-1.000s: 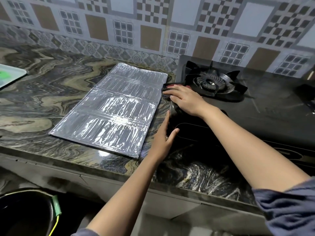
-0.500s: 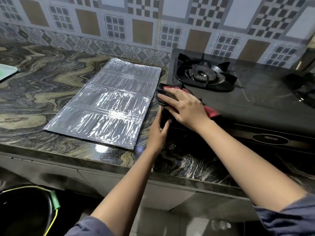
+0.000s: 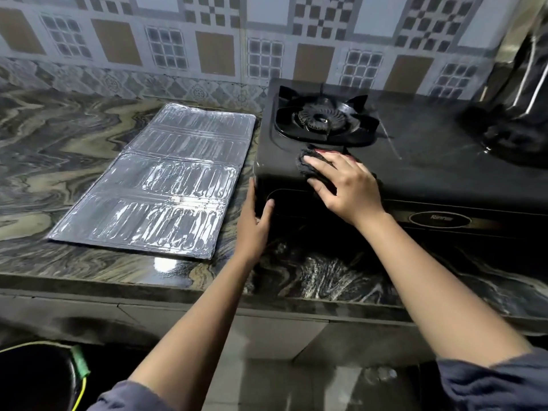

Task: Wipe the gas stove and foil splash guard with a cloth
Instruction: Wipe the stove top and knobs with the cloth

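Observation:
A black glass-top gas stove stands on the marbled counter, with its left burner at the back. My right hand presses a dark cloth with a red edge flat on the stove's front left area, just in front of the burner. My left hand grips the stove's front left corner, thumb on the front panel. The silver foil splash guard lies flat and unfolded on the counter, left of the stove and apart from both hands.
A patterned tile wall runs behind the counter. A dark object sits on the stove's far right. The counter's front edge is near me, and a dark bucket with a green tag stands below at the left.
My right hand has slid the cloth from the stove's left edge to the right, onto the top in front of the burner. My left hand stays on the stove's front left corner.

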A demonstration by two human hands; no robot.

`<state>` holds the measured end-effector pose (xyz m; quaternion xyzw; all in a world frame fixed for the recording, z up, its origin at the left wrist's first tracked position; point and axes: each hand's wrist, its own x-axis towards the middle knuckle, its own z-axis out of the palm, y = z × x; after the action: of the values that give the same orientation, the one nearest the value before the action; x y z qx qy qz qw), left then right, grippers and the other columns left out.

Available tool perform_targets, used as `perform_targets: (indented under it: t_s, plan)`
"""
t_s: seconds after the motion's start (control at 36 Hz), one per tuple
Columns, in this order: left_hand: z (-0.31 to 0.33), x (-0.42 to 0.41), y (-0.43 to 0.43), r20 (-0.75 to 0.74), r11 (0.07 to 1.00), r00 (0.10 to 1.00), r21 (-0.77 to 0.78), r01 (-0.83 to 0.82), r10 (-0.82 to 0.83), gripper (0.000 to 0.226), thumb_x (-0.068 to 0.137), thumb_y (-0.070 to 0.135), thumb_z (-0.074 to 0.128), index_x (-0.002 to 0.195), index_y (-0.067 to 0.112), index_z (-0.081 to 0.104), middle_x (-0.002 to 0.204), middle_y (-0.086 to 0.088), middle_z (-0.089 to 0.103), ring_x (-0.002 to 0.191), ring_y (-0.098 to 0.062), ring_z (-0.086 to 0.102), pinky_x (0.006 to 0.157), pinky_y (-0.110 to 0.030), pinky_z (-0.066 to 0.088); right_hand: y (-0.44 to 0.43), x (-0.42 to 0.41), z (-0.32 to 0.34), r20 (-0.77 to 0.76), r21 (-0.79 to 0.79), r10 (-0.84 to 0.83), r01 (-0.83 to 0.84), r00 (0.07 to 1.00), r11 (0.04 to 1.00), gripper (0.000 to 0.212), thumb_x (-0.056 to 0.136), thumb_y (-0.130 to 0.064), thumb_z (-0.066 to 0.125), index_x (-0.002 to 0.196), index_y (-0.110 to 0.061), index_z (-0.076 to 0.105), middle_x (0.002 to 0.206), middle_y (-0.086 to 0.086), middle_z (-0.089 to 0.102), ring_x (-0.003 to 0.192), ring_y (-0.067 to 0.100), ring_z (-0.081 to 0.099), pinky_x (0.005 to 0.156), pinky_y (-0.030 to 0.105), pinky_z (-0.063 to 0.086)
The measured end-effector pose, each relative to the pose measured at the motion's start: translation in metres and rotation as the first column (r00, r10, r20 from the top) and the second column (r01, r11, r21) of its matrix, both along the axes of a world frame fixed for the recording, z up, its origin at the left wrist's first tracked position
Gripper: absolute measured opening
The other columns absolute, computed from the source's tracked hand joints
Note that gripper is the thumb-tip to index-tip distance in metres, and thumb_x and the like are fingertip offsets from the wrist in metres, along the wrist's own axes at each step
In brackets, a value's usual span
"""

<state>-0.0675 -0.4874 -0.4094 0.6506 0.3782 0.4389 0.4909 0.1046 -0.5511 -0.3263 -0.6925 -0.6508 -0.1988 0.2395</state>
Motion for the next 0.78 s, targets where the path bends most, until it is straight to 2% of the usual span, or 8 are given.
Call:
perform_targets:
  t_s: [0.11, 0.28, 0.42, 0.61, 0.67, 0.72, 0.78]
  plan:
    - [-0.002, 0.002, -0.001, -0.004, 1.0, 1.0, -0.018, -0.016, 0.016, 0.064, 0.089, 0.044, 0.049, 0.143, 0.045, 0.014, 0.154, 0.011, 0.025, 0.141, -0.005, 0.025, 0.117, -0.042, 0.025, -0.011, 0.014, -0.005, -0.049, 0.115, -0.083, 0.088, 0.995, 0.989, 0.036, 0.088, -0.04, 0.048, 0.118, -0.028, 0.062, 0.116, 0.001, 0.067, 0.109, 0.021, 0.061, 0.088, 0.035, 0.047]
    - [0.002, 0.003, -0.006, -0.045, 0.999, 0.998, -0.024, -0.037, 0.036, 0.065, 0.093, 0.04, 0.047, 0.147, 0.04, 0.011, 0.155, 0.012, 0.023, 0.142, -0.005, 0.023, 0.118, -0.04, 0.023, -0.029, 0.05, -0.011, -0.097, 0.214, -0.198, 0.215, 0.975, 0.953, 0.031, 0.085, -0.035, 0.05, 0.109, -0.023, 0.067, 0.108, 0.003, 0.07, 0.098, 0.024, 0.065, 0.084, 0.036, 0.048]
    - [0.014, 0.007, -0.015, -0.051, 0.995, 0.995, -0.029, -0.093, 0.091, 0.063, 0.097, 0.028, 0.044, 0.15, 0.026, 0.009, 0.156, 0.009, 0.017, 0.143, -0.004, 0.017, 0.119, -0.031, 0.016, -0.04, 0.071, -0.011, -0.123, 0.219, -0.235, 0.257, 0.964, 0.941, 0.032, 0.084, -0.035, 0.049, 0.106, -0.022, 0.069, 0.107, 0.004, 0.07, 0.096, 0.026, 0.065, 0.082, 0.035, 0.048]
    - [0.042, 0.014, -0.017, 0.076, 0.99, 0.988, -0.042, -0.132, 0.135, 0.069, 0.091, 0.047, 0.044, 0.149, 0.026, 0.012, 0.155, 0.004, 0.024, 0.142, -0.007, 0.024, 0.118, -0.04, 0.024, -0.048, 0.086, -0.01, -0.124, 0.255, -0.237, 0.262, 0.964, 0.931, 0.031, 0.082, -0.033, 0.05, 0.103, -0.02, 0.07, 0.103, 0.005, 0.071, 0.093, 0.026, 0.066, 0.08, 0.035, 0.048]
    - [0.052, 0.017, -0.015, 0.078, 0.987, 0.984, -0.011, -0.163, 0.163, 0.062, 0.096, 0.037, 0.043, 0.148, 0.018, 0.016, 0.155, 0.001, 0.025, 0.141, -0.007, 0.025, 0.118, -0.032, 0.023, -0.051, 0.089, -0.01, -0.121, 0.273, -0.235, 0.26, 0.964, 0.926, 0.03, 0.082, -0.032, 0.051, 0.102, -0.019, 0.07, 0.102, 0.005, 0.072, 0.092, 0.026, 0.067, 0.079, 0.035, 0.049]
    - [0.059, 0.02, -0.014, 0.039, 0.98, 0.98, 0.031, -0.197, 0.196, 0.057, 0.098, 0.029, 0.042, 0.148, 0.013, 0.019, 0.154, 0.0, 0.026, 0.139, -0.007, 0.025, 0.111, -0.019, 0.022, -0.054, 0.092, -0.01, -0.118, 0.293, -0.231, 0.256, 0.966, 0.921, 0.029, 0.082, -0.031, 0.051, 0.1, -0.018, 0.07, 0.1, 0.005, 0.072, 0.09, 0.026, 0.067, 0.077, 0.036, 0.05]
    - [0.063, 0.023, -0.013, -0.013, 0.972, 0.975, 0.078, -0.221, 0.223, 0.056, 0.098, 0.027, 0.044, 0.147, 0.011, 0.023, 0.152, -0.001, 0.03, 0.138, -0.008, 0.029, 0.105, -0.015, 0.023, -0.058, 0.096, -0.009, -0.126, 0.299, -0.238, 0.266, 0.963, 0.916, 0.029, 0.082, -0.03, 0.052, 0.099, -0.017, 0.07, 0.1, 0.005, 0.072, 0.09, 0.027, 0.067, 0.077, 0.036, 0.05]
